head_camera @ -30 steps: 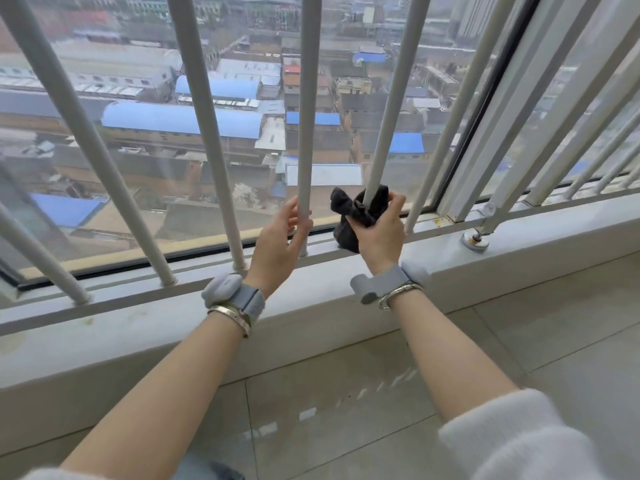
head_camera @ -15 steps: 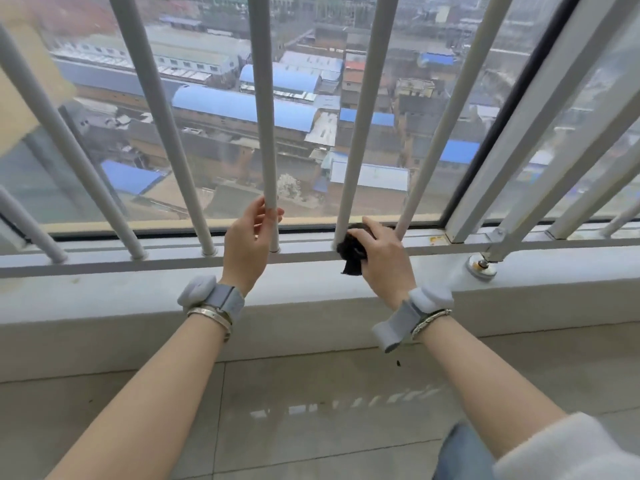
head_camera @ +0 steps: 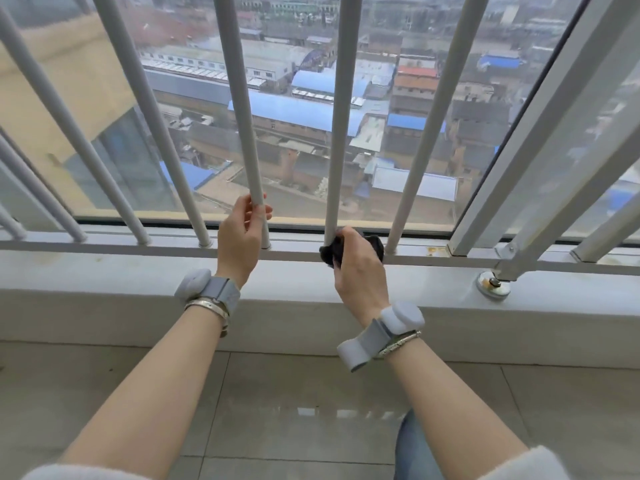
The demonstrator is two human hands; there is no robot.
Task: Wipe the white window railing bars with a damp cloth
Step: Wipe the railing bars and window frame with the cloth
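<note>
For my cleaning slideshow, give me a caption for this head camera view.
Right hand presses a dark cloth around the foot of a white bar; left hand grips the neighbouring bar.

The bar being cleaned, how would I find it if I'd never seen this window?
Look along the white metal window railing to the round upright bars in front of the glass. Find the two hands near the bottom rail: the left hand grips one bar bare. The bar being cleaned is the next one to its right, the only one with a dark crumpled cloth bunched round its foot by the right hand.
</note>
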